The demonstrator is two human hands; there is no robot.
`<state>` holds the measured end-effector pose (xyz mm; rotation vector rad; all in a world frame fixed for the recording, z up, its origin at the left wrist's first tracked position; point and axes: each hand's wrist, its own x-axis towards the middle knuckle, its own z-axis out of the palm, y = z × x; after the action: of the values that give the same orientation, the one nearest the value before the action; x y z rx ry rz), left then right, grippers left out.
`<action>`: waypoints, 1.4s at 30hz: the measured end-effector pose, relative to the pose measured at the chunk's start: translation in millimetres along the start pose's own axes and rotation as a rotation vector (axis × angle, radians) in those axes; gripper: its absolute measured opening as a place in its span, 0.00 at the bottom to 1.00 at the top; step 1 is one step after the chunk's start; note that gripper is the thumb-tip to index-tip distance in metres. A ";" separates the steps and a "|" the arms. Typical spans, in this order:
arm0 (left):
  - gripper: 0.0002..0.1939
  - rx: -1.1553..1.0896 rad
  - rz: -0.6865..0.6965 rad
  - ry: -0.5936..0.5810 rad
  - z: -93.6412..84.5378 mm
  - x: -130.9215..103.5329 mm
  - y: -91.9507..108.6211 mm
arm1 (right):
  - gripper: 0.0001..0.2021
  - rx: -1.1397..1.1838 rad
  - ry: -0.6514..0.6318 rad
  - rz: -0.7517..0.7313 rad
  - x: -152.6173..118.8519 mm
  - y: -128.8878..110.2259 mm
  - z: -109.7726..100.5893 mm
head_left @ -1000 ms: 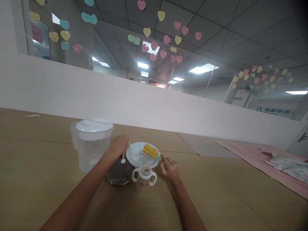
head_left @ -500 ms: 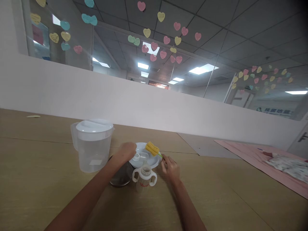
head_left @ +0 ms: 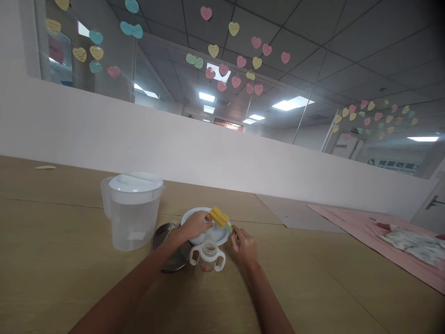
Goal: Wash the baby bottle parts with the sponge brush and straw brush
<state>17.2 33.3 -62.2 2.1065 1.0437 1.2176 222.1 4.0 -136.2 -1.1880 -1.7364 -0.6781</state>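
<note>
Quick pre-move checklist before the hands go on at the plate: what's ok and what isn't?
1. Right hand grips the sponge brush by its green handle: ok.
2. Sponge head sits over the white plate: ok.
3. Left hand on the plate; what its fingers hold: cannot tell.
4. Handled bottle upright, top open: ok.
5. Pitcher upright, lid on, apart from both hands: ok.
6. Metal lid flat on the table: ok.

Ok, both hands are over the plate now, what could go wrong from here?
The bottle stands open right below both wrists; a dropped forearm could tip it. The left hand reaches across the plate, which overlaps the dark lid, so pressing its rim might rock it. The right hand pinches the sponge brush by its thin stem, so it could slip.
</note>
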 end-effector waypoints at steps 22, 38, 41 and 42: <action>0.42 0.457 0.485 -0.191 -16.2 -2.7 19.9 | 0.13 -0.059 0.077 -0.170 3.1 -8.4 -8.0; 0.26 0.060 0.151 -0.316 -41.9 -4.6 59.5 | 0.15 0.030 0.166 -0.139 -0.1 -18.2 -6.0; 0.24 -0.072 0.005 -0.315 -39.4 -9.4 64.5 | 0.17 0.027 0.198 -0.188 -2.4 -18.2 -6.0; 0.25 -0.070 -0.031 -0.305 -37.2 -10.4 65.4 | 0.18 0.021 0.202 -0.205 -3.2 -17.9 -6.2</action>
<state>5.7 -12.3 -2.5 2.1286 0.8792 0.8696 208.3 -9.4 -135.5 -0.9013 -1.7019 -0.8687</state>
